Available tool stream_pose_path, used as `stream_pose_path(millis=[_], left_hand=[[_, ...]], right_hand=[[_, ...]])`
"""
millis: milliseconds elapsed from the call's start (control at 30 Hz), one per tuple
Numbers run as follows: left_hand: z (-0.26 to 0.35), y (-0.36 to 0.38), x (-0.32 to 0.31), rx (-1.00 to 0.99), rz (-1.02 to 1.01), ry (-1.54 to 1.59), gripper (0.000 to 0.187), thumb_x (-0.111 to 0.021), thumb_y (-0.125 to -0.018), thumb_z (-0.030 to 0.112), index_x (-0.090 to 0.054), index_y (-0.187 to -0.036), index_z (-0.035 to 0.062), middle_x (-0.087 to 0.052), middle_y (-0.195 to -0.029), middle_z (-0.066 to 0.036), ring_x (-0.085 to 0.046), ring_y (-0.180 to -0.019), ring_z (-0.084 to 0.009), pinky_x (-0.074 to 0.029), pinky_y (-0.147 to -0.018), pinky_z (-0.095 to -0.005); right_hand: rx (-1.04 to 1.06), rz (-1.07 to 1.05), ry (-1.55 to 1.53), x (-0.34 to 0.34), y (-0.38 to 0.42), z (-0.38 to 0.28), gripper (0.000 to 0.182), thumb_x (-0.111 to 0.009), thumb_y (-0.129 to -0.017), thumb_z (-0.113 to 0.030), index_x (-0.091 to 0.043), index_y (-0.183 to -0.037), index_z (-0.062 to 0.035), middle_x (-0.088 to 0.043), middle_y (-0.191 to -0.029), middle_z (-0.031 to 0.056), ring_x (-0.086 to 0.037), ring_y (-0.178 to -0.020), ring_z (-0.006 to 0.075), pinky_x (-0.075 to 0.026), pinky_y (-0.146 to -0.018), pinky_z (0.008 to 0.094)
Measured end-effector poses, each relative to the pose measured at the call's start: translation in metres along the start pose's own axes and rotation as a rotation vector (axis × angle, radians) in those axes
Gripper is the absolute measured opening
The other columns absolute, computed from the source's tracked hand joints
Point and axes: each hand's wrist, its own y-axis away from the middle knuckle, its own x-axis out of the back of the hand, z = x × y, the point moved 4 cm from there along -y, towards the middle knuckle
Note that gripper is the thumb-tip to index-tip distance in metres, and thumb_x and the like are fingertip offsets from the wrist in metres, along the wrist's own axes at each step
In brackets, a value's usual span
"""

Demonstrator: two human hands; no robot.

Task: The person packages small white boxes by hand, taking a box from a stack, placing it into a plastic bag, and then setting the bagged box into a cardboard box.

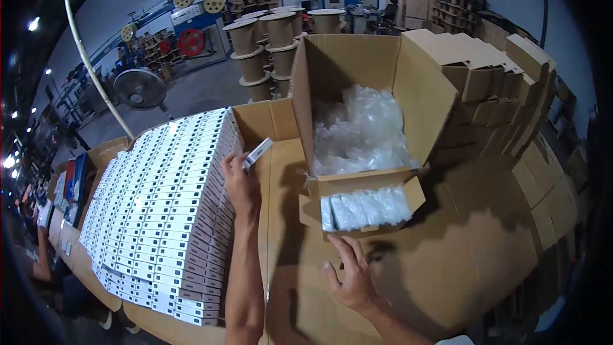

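Note:
My left hand (242, 185) is raised beside a large stack of small white boxes (159, 198), its fingers closed on one white box (258, 153). My right hand (352, 278) has its fingers apart and holds nothing; it is just in front of a small open carton (364, 182). Inside that carton stands a row of items in clear plastic wrap (367, 209). Behind it, a tall open carton (424, 108) contains a heap of clear plastic bags (364, 128).
Folded cardboard cartons (488, 83) are piled at the right of the cardboard-covered table (472, 243). Beyond the table are large spools (279, 32), a fan (139, 87) and machines. Another person's arm (43, 255) shows at the far left.

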Motion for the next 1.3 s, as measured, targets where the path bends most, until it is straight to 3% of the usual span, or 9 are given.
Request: stream_pose_path(millis=[233, 333, 433, 633, 900, 933, 1000, 1033, 1300], left_hand=[[0.126, 0.157, 0.124, -0.135, -0.113, 0.129, 0.039, -0.074, -0.066, -0.014, -0.065, -0.1, 0.0053, -0.059, -0.101, -0.014, -0.061, -0.093, -0.0268, -0.052, -0.073, -0.0324], [0.155, 0.218, 0.129, -0.226, -0.344, 0.307, 0.037, -0.077, -0.065, -0.009, -0.069, -0.096, 0.0082, -0.063, -0.105, -0.012, -0.065, -0.087, -0.0256, -0.054, -0.07, -0.033], [0.181, 0.23, 0.129, -0.194, -0.741, 0.362, 0.033, -0.08, -0.068, 0.0, -0.069, -0.098, 0.0104, -0.063, -0.105, -0.01, -0.066, -0.083, -0.0239, -0.055, -0.07, -0.0359], [0.201, 0.142, 0.079, -0.48, -0.707, 0.224, 0.026, -0.078, -0.074, 0.01, -0.067, -0.097, 0.0091, -0.065, -0.101, -0.009, -0.065, -0.088, -0.0273, -0.054, -0.076, -0.038], [0.163, -0.03, -0.138, -0.466, -0.431, 0.019, 0.032, -0.072, -0.08, 0.011, -0.066, -0.111, 0.0045, -0.065, -0.113, -0.019, -0.061, -0.105, -0.0389, -0.05, -0.094, -0.0442], [0.157, -0.039, -0.155, -0.371, -0.559, -0.039, 0.03, -0.073, -0.081, 0.013, -0.068, -0.109, 0.0041, -0.066, -0.11, -0.02, -0.063, -0.102, -0.0393, -0.051, -0.093, -0.0452], [0.145, -0.05, -0.183, -0.173, -0.81, -0.148, 0.027, -0.073, -0.081, 0.016, -0.071, -0.105, 0.0034, -0.069, -0.105, -0.021, -0.066, -0.098, -0.0401, -0.053, -0.09, -0.0472], [0.149, -0.059, -0.182, -0.201, -0.666, -0.084, 0.028, -0.076, -0.078, 0.018, -0.073, -0.101, 0.0026, -0.072, -0.088, -0.018, -0.069, -0.082, -0.0335, -0.055, -0.081, -0.044], [0.16, -0.107, -0.129, -0.126, -0.289, 0.375, 0.029, -0.075, -0.086, 0.023, -0.062, -0.087, -0.0032, -0.062, -0.073, -0.009, -0.054, -0.067, -0.014, -0.047, -0.062, -0.0325]], right_hand=[[-0.427, -0.261, -1.146, 0.004, 0.046, 0.034, 0.074, -0.061, -0.097, -0.012, -0.015, -0.154, -0.0051, -0.057, -0.121, 0.0156, -0.061, -0.102, 0.0212, -0.059, -0.078, 0.0357], [-0.38, -0.063, -1.187, 0.021, 0.065, 0.035, 0.073, -0.065, -0.095, -0.011, -0.02, -0.152, -0.0023, -0.057, -0.123, 0.0144, -0.059, -0.106, 0.019, -0.057, -0.082, 0.0334], [-0.343, 0.029, -0.713, 0.038, 0.095, 0.062, 0.06, -0.067, -0.093, -0.009, -0.036, -0.145, -0.0018, -0.059, -0.121, 0.0116, -0.057, -0.109, 0.0152, -0.052, -0.089, 0.0282], [-0.531, 0.162, -0.8, 0.072, 0.135, 0.099, 0.05, -0.062, -0.095, -0.006, -0.043, -0.141, -0.0007, -0.063, -0.11, 0.0112, -0.066, -0.079, 0.0143, -0.061, -0.058, 0.0288], [-0.452, 0.234, -0.785, 0.075, 0.144, 0.11, 0.05, -0.055, -0.097, -0.006, -0.041, -0.145, -0.0012, -0.058, -0.12, 0.0167, -0.06, -0.106, 0.0197, -0.06, -0.08, 0.0329], [-0.378, 0.268, -0.442, 0.078, 0.145, 0.112, 0.04, -0.058, -0.096, -0.01, -0.052, -0.135, -0.002, -0.064, -0.109, 0.0135, -0.067, -0.087, 0.0181, -0.058, -0.066, 0.0284], [-0.297, 0.315, -0.447, 0.087, 0.142, 0.097, 0.018, -0.057, -0.097, -0.008, -0.067, -0.109, 0.001, -0.067, -0.108, 0.0101, -0.063, -0.099, 0.0192, -0.049, -0.087, 0.0305], [-0.314, 0.306, -0.479, 0.085, 0.144, 0.101, 0.019, -0.057, -0.097, -0.008, -0.066, -0.11, 0.0011, -0.067, -0.109, 0.0101, -0.063, -0.099, 0.0186, -0.049, -0.086, 0.0294], [-0.401, 0.212, -0.617, 0.082, 0.14, 0.091, 0.024, -0.058, -0.097, -0.011, -0.063, -0.118, -0.0001, -0.063, -0.117, 0.0108, -0.063, -0.1, 0.0176, -0.054, -0.079, 0.0257]])
